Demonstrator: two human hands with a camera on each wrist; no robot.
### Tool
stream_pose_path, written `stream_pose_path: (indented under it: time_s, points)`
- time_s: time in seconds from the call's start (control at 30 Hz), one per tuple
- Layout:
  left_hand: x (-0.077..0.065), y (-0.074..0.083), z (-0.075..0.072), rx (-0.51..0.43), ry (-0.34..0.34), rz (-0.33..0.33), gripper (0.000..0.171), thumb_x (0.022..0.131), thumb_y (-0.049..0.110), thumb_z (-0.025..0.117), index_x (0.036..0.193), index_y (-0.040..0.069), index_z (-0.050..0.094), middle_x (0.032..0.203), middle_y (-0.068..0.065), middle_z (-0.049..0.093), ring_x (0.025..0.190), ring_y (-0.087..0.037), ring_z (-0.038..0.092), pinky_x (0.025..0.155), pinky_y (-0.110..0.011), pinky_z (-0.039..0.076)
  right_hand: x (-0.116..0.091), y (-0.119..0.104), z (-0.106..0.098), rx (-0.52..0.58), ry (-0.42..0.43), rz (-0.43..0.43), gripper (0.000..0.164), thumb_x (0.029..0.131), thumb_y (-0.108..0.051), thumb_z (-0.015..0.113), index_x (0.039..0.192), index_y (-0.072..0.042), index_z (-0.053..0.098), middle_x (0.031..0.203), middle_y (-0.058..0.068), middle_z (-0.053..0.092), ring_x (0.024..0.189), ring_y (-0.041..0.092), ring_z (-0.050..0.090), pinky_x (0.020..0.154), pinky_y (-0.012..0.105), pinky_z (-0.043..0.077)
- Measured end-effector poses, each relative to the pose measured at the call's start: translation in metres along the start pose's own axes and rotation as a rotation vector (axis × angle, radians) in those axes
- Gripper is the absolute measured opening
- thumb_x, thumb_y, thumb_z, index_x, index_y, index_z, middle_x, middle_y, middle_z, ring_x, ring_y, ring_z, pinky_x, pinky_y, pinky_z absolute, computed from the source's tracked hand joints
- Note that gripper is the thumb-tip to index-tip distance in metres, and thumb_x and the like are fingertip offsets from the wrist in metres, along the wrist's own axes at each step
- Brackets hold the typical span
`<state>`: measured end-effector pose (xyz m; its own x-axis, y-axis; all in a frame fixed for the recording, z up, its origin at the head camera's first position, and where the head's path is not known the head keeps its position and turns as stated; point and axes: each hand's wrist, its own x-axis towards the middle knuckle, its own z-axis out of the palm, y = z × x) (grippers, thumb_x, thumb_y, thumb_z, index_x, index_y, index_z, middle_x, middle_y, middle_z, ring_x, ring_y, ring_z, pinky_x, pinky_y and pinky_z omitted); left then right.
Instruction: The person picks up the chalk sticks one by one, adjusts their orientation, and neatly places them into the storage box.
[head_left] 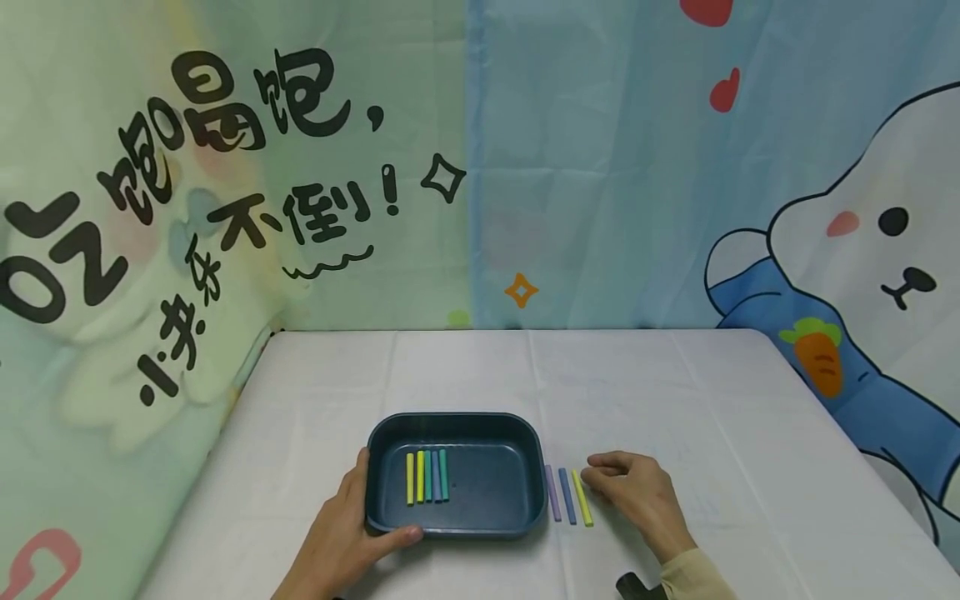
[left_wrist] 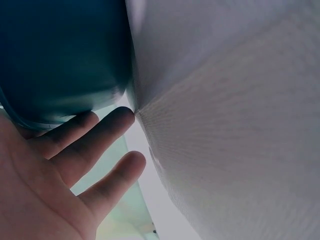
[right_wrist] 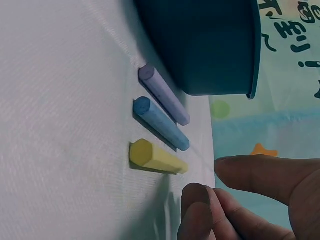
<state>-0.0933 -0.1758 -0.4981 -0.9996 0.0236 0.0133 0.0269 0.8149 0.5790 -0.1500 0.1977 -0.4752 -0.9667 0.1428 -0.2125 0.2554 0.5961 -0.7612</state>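
My left hand (head_left: 347, 521) steadies the left side of a dark blue rectangular tray (head_left: 480, 531), thumb at the front rim. In the left wrist view its fingers (left_wrist: 95, 145) extend fairly straight beside the tray wall (left_wrist: 65, 60). Inside the tray several chalk sticks (head_left: 428, 477), yellow, green and blue, lie side by side. To the right of the tray lie a purple chalk (right_wrist: 165, 95), a blue chalk (right_wrist: 161, 122) and a yellow chalk (right_wrist: 157, 157). My right hand (head_left: 633, 492) hovers beside the yellow one, fingers loosely bent, with a gap between them and the chalk.
A white cloth (head_left: 750, 467) covers the table. Behind it hang printed curtains (head_left: 600, 167) with a cartoon animal (head_left: 855, 217) at right. A black object (head_left: 637, 586) sits by the right sleeve (head_left: 697, 577).
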Motion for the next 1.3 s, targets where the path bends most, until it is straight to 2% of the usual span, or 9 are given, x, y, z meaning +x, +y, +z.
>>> stream_pose_path:
  time_s: [0.13,0.37,0.6,0.77,1.3]
  points:
    - [0.0,-0.001,0.0,-0.006,0.004,0.006,0.133,0.07,0.078,0.074,0.161,0.001,0.015,0.154,-0.021,0.042,0.127,-0.04,0.055,0.099,-0.055,0.048,0.001,0.001,0.002,-0.041,0.009,-0.017,0.037,0.085,-0.026,0.076,0.113,-0.001,0.076,0.091,0.002,0.075,0.077,0.013,0.065,0.068,0.031,0.051]
    - [-0.001,0.0,0.0,-0.006,0.0,0.002,0.132,0.071,0.078,0.074,0.162,0.003,0.015,0.154,-0.021,0.042,0.126,-0.04,0.055,0.099,-0.055,0.048,0.003,0.005,0.007,-0.098,0.017,-0.044,0.034,0.081,-0.023,0.077,0.108,-0.003,0.077,0.087,0.0,0.075,0.088,0.02,0.066,0.087,0.047,0.05]
    - [-0.001,-0.001,0.0,-0.015,0.0,0.003,0.132,0.07,0.079,0.073,0.162,0.004,0.015,0.155,-0.019,0.041,0.126,-0.039,0.055,0.1,-0.055,0.048,0.004,0.007,0.01,-0.099,0.012,-0.054,0.031,0.078,-0.02,0.078,0.106,-0.005,0.078,0.085,-0.002,0.075,0.084,0.015,0.066,0.085,0.044,0.051]
    - [0.0,-0.002,0.0,-0.012,0.001,0.001,0.133,0.07,0.079,0.073,0.162,0.003,0.015,0.155,-0.02,0.041,0.126,-0.04,0.055,0.1,-0.055,0.048,0.005,0.004,0.011,-0.105,0.003,-0.064,0.029,0.08,-0.018,0.077,0.105,-0.004,0.077,0.085,-0.002,0.074,0.085,0.017,0.066,0.086,0.047,0.05]
    - [0.0,-0.003,0.0,-0.014,0.005,0.007,0.132,0.07,0.079,0.074,0.162,0.004,0.015,0.154,-0.02,0.042,0.126,-0.039,0.055,0.1,-0.054,0.048,0.006,-0.003,0.018,-0.103,0.008,-0.063,0.025,0.077,-0.014,0.076,0.101,-0.005,0.078,0.082,-0.003,0.073,0.081,0.015,0.066,0.082,0.043,0.051]
